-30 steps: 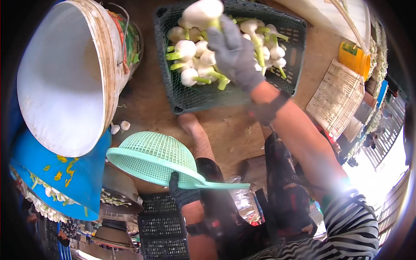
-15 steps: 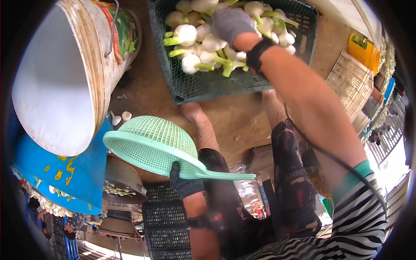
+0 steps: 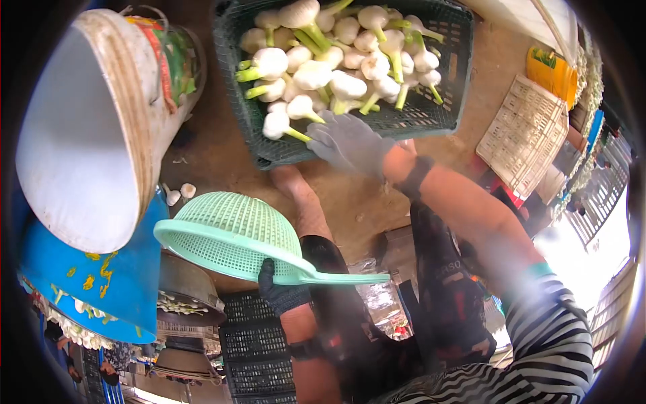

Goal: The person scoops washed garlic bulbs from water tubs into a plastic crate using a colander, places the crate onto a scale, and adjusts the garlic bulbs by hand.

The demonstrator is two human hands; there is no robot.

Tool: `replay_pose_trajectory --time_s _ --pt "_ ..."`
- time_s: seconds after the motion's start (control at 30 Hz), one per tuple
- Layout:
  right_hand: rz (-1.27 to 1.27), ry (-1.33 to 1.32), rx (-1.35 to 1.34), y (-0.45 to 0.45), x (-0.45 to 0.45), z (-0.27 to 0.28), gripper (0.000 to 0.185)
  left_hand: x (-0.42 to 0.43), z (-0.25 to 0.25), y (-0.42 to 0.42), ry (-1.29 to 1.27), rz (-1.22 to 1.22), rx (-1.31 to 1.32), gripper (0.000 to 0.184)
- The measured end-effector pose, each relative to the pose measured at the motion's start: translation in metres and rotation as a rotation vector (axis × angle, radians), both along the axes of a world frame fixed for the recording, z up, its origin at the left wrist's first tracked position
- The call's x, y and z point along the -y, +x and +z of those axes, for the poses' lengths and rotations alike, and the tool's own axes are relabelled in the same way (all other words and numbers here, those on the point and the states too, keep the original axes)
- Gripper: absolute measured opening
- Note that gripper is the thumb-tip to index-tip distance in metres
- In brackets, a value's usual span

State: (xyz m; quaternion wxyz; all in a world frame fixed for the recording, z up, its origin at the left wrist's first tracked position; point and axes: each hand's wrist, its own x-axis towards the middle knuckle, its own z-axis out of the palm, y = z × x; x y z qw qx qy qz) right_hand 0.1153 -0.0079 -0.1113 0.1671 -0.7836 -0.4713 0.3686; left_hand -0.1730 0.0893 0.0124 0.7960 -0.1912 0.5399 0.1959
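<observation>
My left hand point(image 3: 285, 291), in a dark glove, is closed on the near rim of a mint-green long-handled plastic colander point(image 3: 235, 222). The colander is tilted on its side, its handle pointing right; no contents show in the visible part of its bowl. At the near edge of a dark green plastic crate point(image 3: 397, 135), my grey-gloved right hand point(image 3: 346, 141) has its fingers apart, against the stem ends of two garlic bulbs. One of these is the nearest garlic bulb point(image 3: 275, 125). Many more white bulbs with cut green stems fill the crate.
A large white bucket point(image 3: 74, 135) lies tipped at left above a blue tub point(image 3: 87, 283). Loose garlic bulbs point(image 3: 179, 192) are on the floor beside them. A beige crate point(image 3: 525, 135) stands at right, near a yellow container point(image 3: 552, 74). Black crates point(image 3: 256, 343) are below left.
My right hand has drawn back from the far middle of the crate to its near edge, uncovering bulbs there. The view has shifted slightly. My left hand keeps its grip on the colander.
</observation>
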Motion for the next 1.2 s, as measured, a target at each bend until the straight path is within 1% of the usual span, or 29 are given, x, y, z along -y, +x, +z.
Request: replay_pose_trajectory --time_s 0.03,0.1,0.13,0.17,0.27,0.3,0.33,0.4,0.43,0.53,0.63,0.7,0.77,0.8,0.83,0.93,0.97,1.0,1.07,1.1,1.17,1.2 --pt "-0.051 -0.168 -0.088 0.009 -0.011 0.007 0.029 -0.003 -0.003 -0.006 -0.072 -0.009 0.092 0.047" --pt "-0.156 -0.5 -0.257 0.028 -0.041 0.012 0.029 0.003 -0.004 -0.005 -0.036 -0.065 -0.049 0.048" --pt "-0.174 -0.508 -0.252 0.03 -0.042 0.006 0.029 0.003 -0.004 0.002 -0.009 -0.092 -0.117 0.048" --pt "-0.194 -0.514 -0.251 0.029 -0.042 0.002 0.029 0.003 -0.002 0.01 -0.023 -0.219 -0.402 0.048" --pt "-0.193 -0.557 -0.178 0.032 -0.044 0.005 0.031 -0.002 0.005 0.011 0.032 -0.27 -0.351 0.046" --pt "-0.199 -0.589 -0.157 0.034 -0.044 0.008 0.032 -0.003 0.006 0.013 0.053 -0.196 -0.344 0.043" --pt "-0.206 -0.618 -0.135 0.037 -0.045 0.013 0.032 -0.006 0.01 0.014 0.04 -0.198 -0.317 0.042" --pt "-0.152 -0.635 -0.078 0.03 -0.051 0.011 0.032 -0.016 0.013 0.018 0.02 -0.204 -0.254 0.041" --pt "-0.123 -0.645 -0.052 0.027 -0.053 0.01 0.032 -0.018 0.01 0.017 0.045 -0.225 -0.293 0.041" --pt "-0.047 -0.536 -0.149 0.033 -0.044 0.009 0.028 -0.012 0.01 0.028 0.139 -0.243 -0.327 0.034" --pt "-0.144 -0.064 -0.026 0.044 -0.004 0.046 0.023 -0.006 0.011 0.033 0.108 -0.233 -0.286 0.035" --pt "-0.459 -0.102 0.211 0.058 0.024 0.063 0.021 0.0 0.011 0.032 0.098 -0.194 -0.33 0.035" --pt "-0.899 -0.258 0.191 0.088 0.057 0.065 0.027 0.002 0.01 0.029 0.094 -0.187 -0.347 0.037" --pt "-0.963 -0.426 0.151 0.106 0.08 0.05 0.03 0.002 0.007 0.026 0.097 -0.195 -0.34 0.039" --pt "-0.869 -0.651 0.201 0.109 0.095 0.036 0.042 0.002 0.005 0.023 0.101 -0.202 -0.335 0.04" --pt "-0.696 -0.738 0.32 0.083 0.104 0.009 0.063 0.002 0.01 0.036 0.036 -0.164 -0.406 0.04" --pt "-0.663 -0.89 0.154 0.093 0.099 0.009 0.079 0.002 0.013 0.043 0.045 -0.153 -0.43 0.04" --pt "-0.665 -0.85 0.078 0.097 0.101 0.014 0.069 0.002 0.015 0.042 0.042 -0.185 -0.448 0.042" --pt "-0.581 -0.767 0.043 0.1 0.102 0.024 0.055 0.002 0.013 0.041 0.073 -0.2 -0.411 0.045" --pt "-0.471 -0.828 0.095 0.102 0.101 0.03 0.043 0.003 0.017 0.044 0.06 -0.216 -0.45 0.046" --pt "-0.537 -0.626 0.144 0.102 0.056 0.074 0.039 -0.001 0.025 0.058 0.036 -0.242 -0.526 0.047" --pt "-0.569 -0.529 0.166 0.096 0.032 0.083 0.037 -0.001 0.023 0.049 0.046 -0.22 -0.473 0.047"
